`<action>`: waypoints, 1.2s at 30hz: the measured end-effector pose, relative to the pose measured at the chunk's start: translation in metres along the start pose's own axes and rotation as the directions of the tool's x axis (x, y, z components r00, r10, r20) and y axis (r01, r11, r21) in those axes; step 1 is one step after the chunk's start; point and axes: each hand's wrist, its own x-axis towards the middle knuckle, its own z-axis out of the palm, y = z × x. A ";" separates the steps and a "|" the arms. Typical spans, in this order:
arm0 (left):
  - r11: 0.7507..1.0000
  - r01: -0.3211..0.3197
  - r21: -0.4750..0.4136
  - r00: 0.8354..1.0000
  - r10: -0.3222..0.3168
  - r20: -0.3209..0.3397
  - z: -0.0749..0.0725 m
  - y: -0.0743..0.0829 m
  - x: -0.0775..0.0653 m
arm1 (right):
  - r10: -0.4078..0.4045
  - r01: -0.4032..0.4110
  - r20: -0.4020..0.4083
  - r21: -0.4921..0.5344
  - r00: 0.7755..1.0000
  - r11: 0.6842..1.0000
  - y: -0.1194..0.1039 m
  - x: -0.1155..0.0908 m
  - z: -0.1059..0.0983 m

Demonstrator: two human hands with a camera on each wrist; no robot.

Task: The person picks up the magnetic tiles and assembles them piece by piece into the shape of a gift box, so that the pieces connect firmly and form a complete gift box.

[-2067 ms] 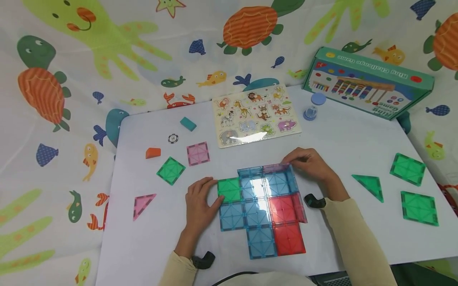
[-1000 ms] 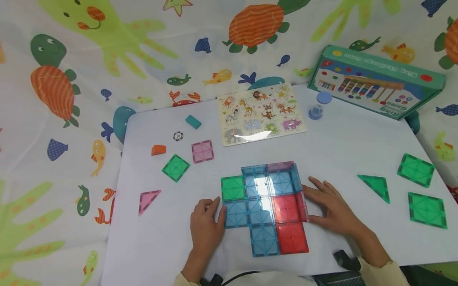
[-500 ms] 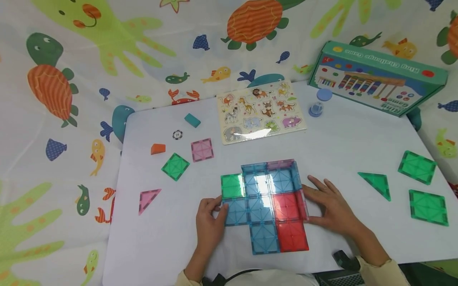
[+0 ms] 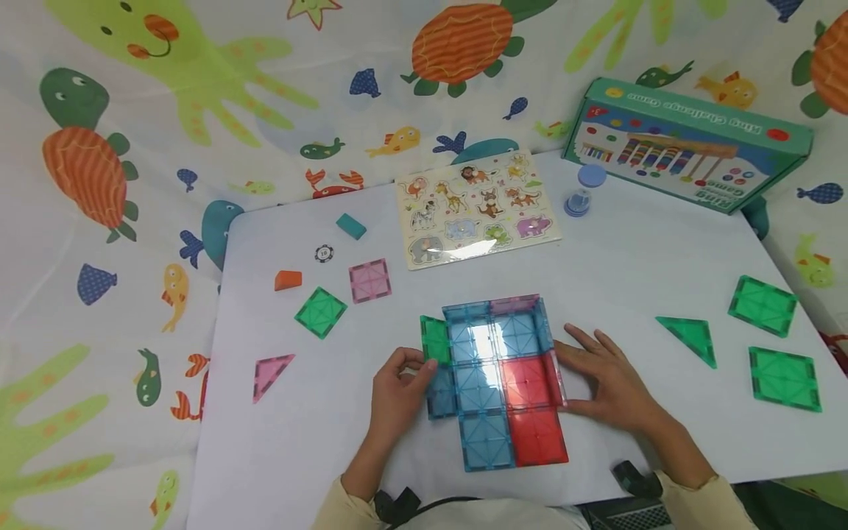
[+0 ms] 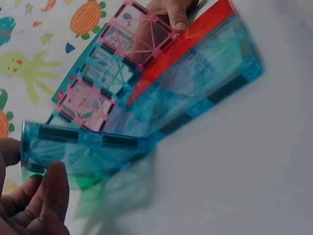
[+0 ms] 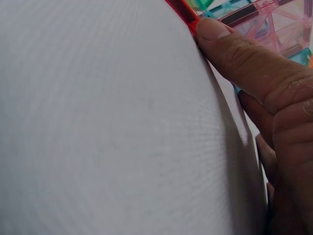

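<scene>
Translucent magnetic tiles form a flat blue and red sheet on the table, with blue and pink tiles standing as low walls along its far and right edges. My left hand pinches the green tile and the blue tile at the left side, which stand tilted up. In the left wrist view, thumb and fingers are at the raised blue tile's end. My right hand rests its extended fingers against the outside of the right wall; its thumb touches the red tile's edge in the right wrist view.
Loose green and pink tiles lie left, with an orange block, a teal block and a chip. More green tiles lie right. An animal puzzle board, a small clear jar and a green game box stand behind.
The left hand has moved from the green tile's side and tilted the green and blue left tiles up from flat. The right hand came down from the far corner to the right wall.
</scene>
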 end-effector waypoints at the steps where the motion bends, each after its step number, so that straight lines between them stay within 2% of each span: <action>1: 0.999 -0.024 0.022 0.999 0.024 0.022 0.002 0.002 0.001 | 0.000 0.000 0.002 -0.003 1.000 1.000 0.000 0.000 0.000; 5: 0.989 -0.112 0.100 0.991 0.104 0.082 0.011 0.008 0.004 | 0.006 -0.006 0.008 -0.006 1.000 1.000 0.001 0.000 0.000; 10: 0.977 -0.143 0.159 0.985 0.126 0.115 0.016 0.007 0.006 | 0.012 -0.012 0.011 -0.003 1.000 1.000 0.000 -0.001 0.001; 13: 0.958 -0.218 0.184 0.969 0.191 0.155 0.014 -0.001 0.005 | 0.022 -0.022 0.019 -0.003 1.000 1.000 -0.001 -0.002 0.001; 15: 0.926 -0.311 0.216 0.941 0.268 0.206 0.009 -0.011 0.001 | 0.019 -0.019 0.015 0.001 1.000 1.000 -0.001 -0.002 0.001; 19: 0.826 -0.504 0.253 0.850 0.424 0.312 0.000 -0.035 -0.008 | -0.004 0.004 0.004 -0.003 1.000 1.000 -0.001 -0.002 0.002; 20: 0.806 -0.533 0.259 0.834 0.446 0.326 -0.001 -0.039 -0.010 | -0.003 0.003 0.004 -0.005 1.000 1.000 -0.001 -0.002 0.002; 22: 0.777 -0.571 0.265 0.810 0.481 0.335 -0.002 -0.045 -0.011 | 0.007 -0.007 0.016 -0.011 1.000 1.000 -0.002 -0.005 0.001; 25: 0.744 -0.610 0.274 0.787 0.525 0.326 -0.001 -0.048 -0.009 | 0.038 -0.037 0.055 -0.014 0.998 0.999 -0.007 -0.012 0.001; 30: 0.707 -0.641 0.300 0.766 0.560 0.315 0.000 -0.048 -0.006 | 0.063 -0.057 0.126 -0.047 0.990 0.997 -0.021 -0.028 0.003; 36: 0.713 -0.622 0.325 0.781 0.535 0.322 -0.002 -0.047 -0.007 | 0.067 -0.045 0.155 -0.141 0.986 0.989 -0.035 -0.038 0.010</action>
